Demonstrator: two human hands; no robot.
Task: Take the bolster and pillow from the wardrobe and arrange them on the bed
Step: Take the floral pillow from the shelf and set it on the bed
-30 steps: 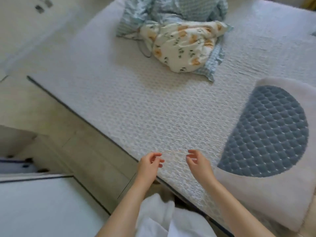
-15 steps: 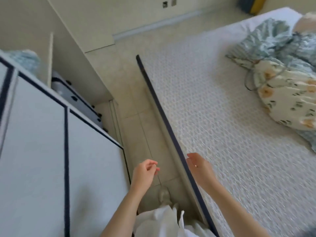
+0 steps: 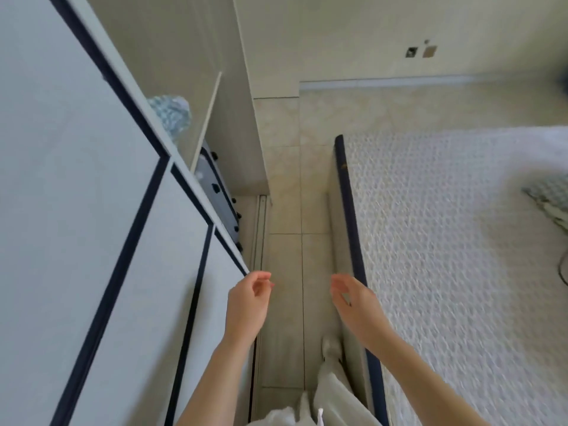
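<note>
- Bedroom setting: pale beige tiled floor (image 3: pixel 285 186) forms a narrow aisle between a tall white wardrobe with dark navy trim (image 3: pixel 92 210) on the person's left and a bed with a white textured quilted cover and navy edge piping (image 3: pixel 445 241) on the right.
- Left hand (image 3: pixel 247 302): empty, fingers loosely curled, thumb near fingertips, held just beside the wardrobe's sliding door edge.
- Right hand (image 3: pixel 353 302): empty, half open, fingers relaxed, over the aisle close to the bed's edge.
- Step in hand, as judged: the approach to the wardrobe; nothing is fetched yet.
- Task item, location: a soft light-blue patterned bundle (image 3: pixel 170 113) sits on an upper shelf in the wardrobe's open section; whether it is the bolster or the pillow cannot be told. Only its rounded end shows, apparently plump and yielding.
- Below it: a grey hard-shell suitcase with black fittings (image 3: pixel 215 192).
- Next move calls for: walking forward along the aisle and reaching up with both hands to draw the bundle out.
</note>
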